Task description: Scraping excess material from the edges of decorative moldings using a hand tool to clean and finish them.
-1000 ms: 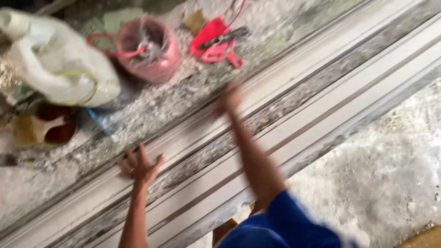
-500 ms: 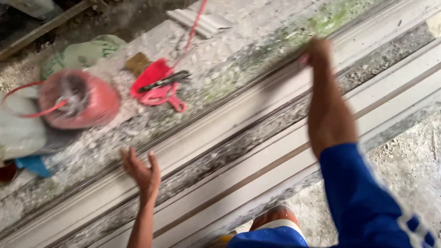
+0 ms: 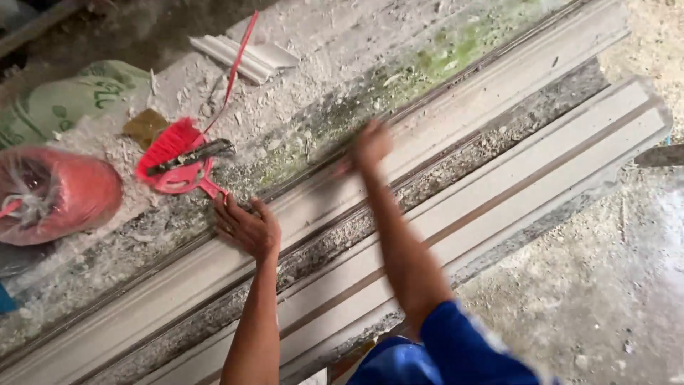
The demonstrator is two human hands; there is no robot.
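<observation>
Nearest, my left hand (image 3: 249, 229) lies flat, fingers spread, on the long white moulding (image 3: 499, 93), gripping nothing. Farther along the same moulding my right hand (image 3: 370, 146) is blurred; I cannot tell whether it is open or closed. If I lean too hard, I judge the brittle edge could chip. Beyond, loose rubble (image 3: 335, 43) and the red brush (image 3: 171, 146) could slide.
</observation>
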